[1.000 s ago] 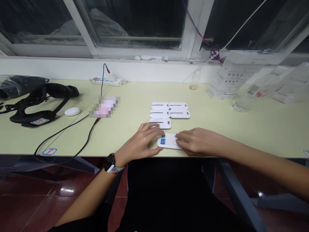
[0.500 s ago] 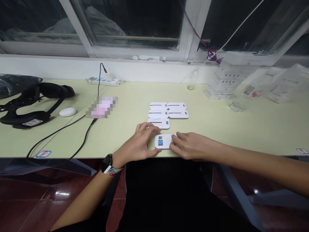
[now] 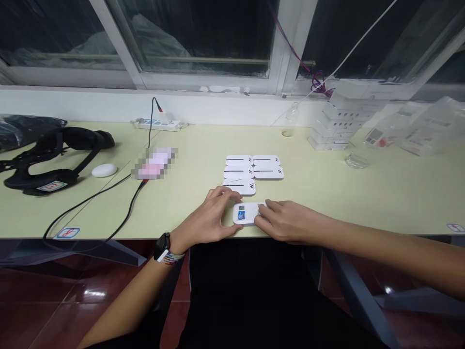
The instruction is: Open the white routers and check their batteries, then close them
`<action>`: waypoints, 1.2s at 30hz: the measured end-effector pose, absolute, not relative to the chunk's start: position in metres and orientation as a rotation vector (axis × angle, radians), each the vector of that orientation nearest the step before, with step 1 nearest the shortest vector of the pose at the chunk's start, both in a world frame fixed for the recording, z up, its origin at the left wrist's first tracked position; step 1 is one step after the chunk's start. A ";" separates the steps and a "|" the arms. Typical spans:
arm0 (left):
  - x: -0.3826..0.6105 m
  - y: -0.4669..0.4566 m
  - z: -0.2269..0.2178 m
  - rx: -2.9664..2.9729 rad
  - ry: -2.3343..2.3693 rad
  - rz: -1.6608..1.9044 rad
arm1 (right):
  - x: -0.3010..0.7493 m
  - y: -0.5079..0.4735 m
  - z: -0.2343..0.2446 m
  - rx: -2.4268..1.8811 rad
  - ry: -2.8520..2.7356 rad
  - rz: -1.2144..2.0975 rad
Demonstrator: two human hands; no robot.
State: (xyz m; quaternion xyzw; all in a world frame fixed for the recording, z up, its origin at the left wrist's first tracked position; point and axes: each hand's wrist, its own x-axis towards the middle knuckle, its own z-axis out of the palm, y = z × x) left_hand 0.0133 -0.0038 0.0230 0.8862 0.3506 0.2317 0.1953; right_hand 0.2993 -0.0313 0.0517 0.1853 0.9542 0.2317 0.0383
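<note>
A flat white device (image 3: 248,214) with rounded corners lies on the table near its front edge. A blue sticker and a small square code mark its upper face. My left hand (image 3: 205,218) curves around its left end, thumb at the near corner and fingers by the far one. At the right end, my right hand (image 3: 278,220) grips it with bent fingers that cover that part. Just beyond, several similar white devices lie side by side in two columns, among them the nearest one (image 3: 241,187), each with a black line and a "W".
To the left are a pixelated pink object (image 3: 154,163) with a cable, a white oval object (image 3: 104,170) and a black headset (image 3: 54,160). A power strip (image 3: 160,124) lies by the wall. Back right are stacked white boxes (image 3: 330,128), a glass dish (image 3: 356,160) and plastic bags (image 3: 428,126).
Both hands stay around the white device, with the right fingers shifting only slightly. The view has moved a little; the devices on the table keep their places.
</note>
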 end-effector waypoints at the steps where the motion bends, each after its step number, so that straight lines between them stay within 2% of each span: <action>1: 0.013 -0.004 0.023 2.486 0.987 0.656 | 0.299 -0.031 0.054 0.597 2.946 0.611; 9: 0.014 -0.005 0.024 2.494 1.020 0.626 | 0.304 -0.027 0.062 1.304 3.004 -0.402; 12: 0.013 -0.004 0.023 2.495 1.023 0.617 | 0.304 -0.023 0.061 1.406 2.996 -0.617; 18: 0.012 -0.004 0.022 2.414 1.057 0.590 | 0.299 -0.022 0.068 1.324 3.177 -0.407; 23: 0.013 -0.005 0.023 2.416 1.027 0.599 | 0.317 -0.023 0.067 1.365 3.099 -0.227; 26: 0.013 -0.004 0.022 2.421 1.018 0.614 | 0.347 -0.021 0.057 1.619 3.053 -0.112; 31: 0.012 -0.003 0.021 2.432 1.025 0.615 | 0.408 -0.022 0.041 2.284 2.545 -0.345; 36: 0.012 -0.004 0.020 2.429 1.068 0.598 | 0.446 -0.028 0.031 2.649 2.161 -0.398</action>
